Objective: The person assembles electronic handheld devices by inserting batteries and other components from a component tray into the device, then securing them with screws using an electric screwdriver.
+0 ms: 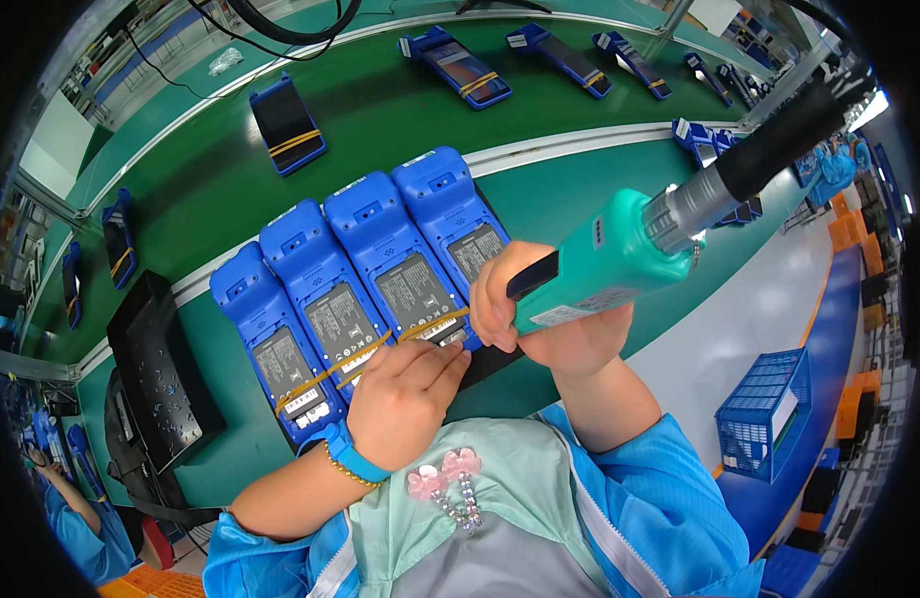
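Observation:
In front of me, several blue handheld terminals [345, 319] lie face down side by side, their dark labelled batteries showing, with yellow rubber bands stretched across the lower ends. My left hand [405, 394] rests palm down over those lower ends, fingers stretched out and lying along the third terminal [410, 284] from the left. A teal electric screwdriver [609, 259] is gripped in my right hand [579, 344], its metal collar and black upper end slanting to the upper right. The screwdriver's working tip is hidden behind my hand, beside the rightmost terminal [450, 209].
To the left stands a black tray [189, 374] with small screws, next to a black bag [126, 448]. Beyond the workbench, a green conveyor belt [370, 140] carries more banded terminals [288, 125]. A blue basket [764, 419] stands at the right. Another person works far left.

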Action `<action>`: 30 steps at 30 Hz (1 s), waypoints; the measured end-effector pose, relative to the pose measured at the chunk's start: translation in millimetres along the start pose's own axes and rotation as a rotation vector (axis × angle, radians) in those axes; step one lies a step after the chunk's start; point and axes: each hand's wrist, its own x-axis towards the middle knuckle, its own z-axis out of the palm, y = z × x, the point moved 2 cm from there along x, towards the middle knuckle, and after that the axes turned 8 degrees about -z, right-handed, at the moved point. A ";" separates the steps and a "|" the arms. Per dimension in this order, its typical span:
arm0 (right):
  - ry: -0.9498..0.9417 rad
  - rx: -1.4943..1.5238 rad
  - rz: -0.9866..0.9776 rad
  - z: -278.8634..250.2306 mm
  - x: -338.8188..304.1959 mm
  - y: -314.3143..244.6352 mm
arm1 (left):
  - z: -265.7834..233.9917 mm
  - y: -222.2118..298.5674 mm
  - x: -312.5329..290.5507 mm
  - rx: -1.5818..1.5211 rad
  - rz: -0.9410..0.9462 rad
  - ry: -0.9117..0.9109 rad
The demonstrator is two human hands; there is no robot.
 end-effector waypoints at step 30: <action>-0.124 0.105 -0.133 9.7 2.9 -13.0 | -8.2 -5.0 -7.9 -0.036 -0.002 0.007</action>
